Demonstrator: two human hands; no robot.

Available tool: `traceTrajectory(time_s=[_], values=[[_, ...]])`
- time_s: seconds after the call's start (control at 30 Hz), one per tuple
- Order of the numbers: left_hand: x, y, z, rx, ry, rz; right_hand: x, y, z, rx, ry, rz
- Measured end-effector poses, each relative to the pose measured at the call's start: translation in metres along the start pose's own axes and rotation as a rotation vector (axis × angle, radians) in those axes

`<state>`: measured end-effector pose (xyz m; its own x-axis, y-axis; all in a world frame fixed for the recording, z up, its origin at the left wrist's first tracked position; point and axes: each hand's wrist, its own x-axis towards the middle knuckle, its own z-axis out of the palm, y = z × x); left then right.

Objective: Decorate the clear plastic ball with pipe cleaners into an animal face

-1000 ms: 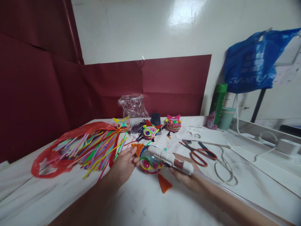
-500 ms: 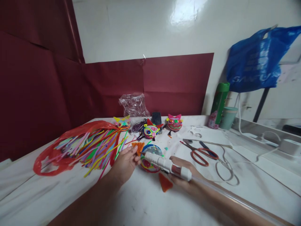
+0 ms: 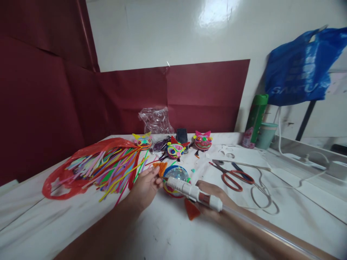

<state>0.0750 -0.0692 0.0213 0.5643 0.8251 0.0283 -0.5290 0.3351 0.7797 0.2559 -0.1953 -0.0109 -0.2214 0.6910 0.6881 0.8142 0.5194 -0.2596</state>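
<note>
Between its fingertips my left hand (image 3: pixel 146 186) holds an orange pipe-cleaner piece (image 3: pixel 160 168). Wrapped round a white glue gun (image 3: pixel 184 188) is my right hand (image 3: pixel 214 196); a long clear glue stick (image 3: pixel 260 225) runs out of the gun's back end. The gun's tip is at the lower edge of the orange piece. Behind the gun lies a round, colourful decorated piece (image 3: pixel 176 174) with a blue rim, partly hidden by the gun. A second orange triangle (image 3: pixel 192 210) rests on the table, just below the gun and beside my right hand.
Colourful pipe cleaners (image 3: pixel 116 169) spill from a red plastic bag (image 3: pixel 54 195) at left. Three decorated heads (image 3: pixel 142 141), (image 3: pixel 175 150), (image 3: pixel 203 141) stand at the back near a phone (image 3: pixel 181 135). Red-handled scissors (image 3: pixel 233 178), a cable (image 3: pixel 267 196) and a cup (image 3: pixel 265 135) are at right.
The whole view has shifted slightly, moving the background objects a little to the right. Both hands keep their grips, and the glue gun's tip stays by the orange piece.
</note>
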Motion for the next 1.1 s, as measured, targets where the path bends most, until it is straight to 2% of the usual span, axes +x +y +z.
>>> traceTrajectory(time_s=[0.3,0.4,0.5,0.8,0.97,1.1], values=[[-0.001,0.000,0.000,-0.010,0.017,-0.013,0.001,-0.002,-0.005,0.013,-0.004,0.079],[-0.001,0.000,0.000,-0.014,0.014,-0.011,0.001,-0.002,-0.007,0.016,-0.035,0.017],[-0.001,0.000,-0.001,-0.008,0.008,-0.009,0.001,-0.001,-0.006,-0.003,-0.008,-0.013],[-0.001,-0.001,-0.002,0.007,-0.024,-0.015,0.007,-0.016,-0.021,0.026,0.019,0.151],[0.000,-0.001,-0.003,0.000,-0.041,-0.020,0.007,-0.016,-0.024,-0.008,-0.006,0.178],[-0.001,-0.001,-0.002,0.001,-0.028,-0.022,0.004,-0.012,-0.021,-0.019,0.028,0.199]])
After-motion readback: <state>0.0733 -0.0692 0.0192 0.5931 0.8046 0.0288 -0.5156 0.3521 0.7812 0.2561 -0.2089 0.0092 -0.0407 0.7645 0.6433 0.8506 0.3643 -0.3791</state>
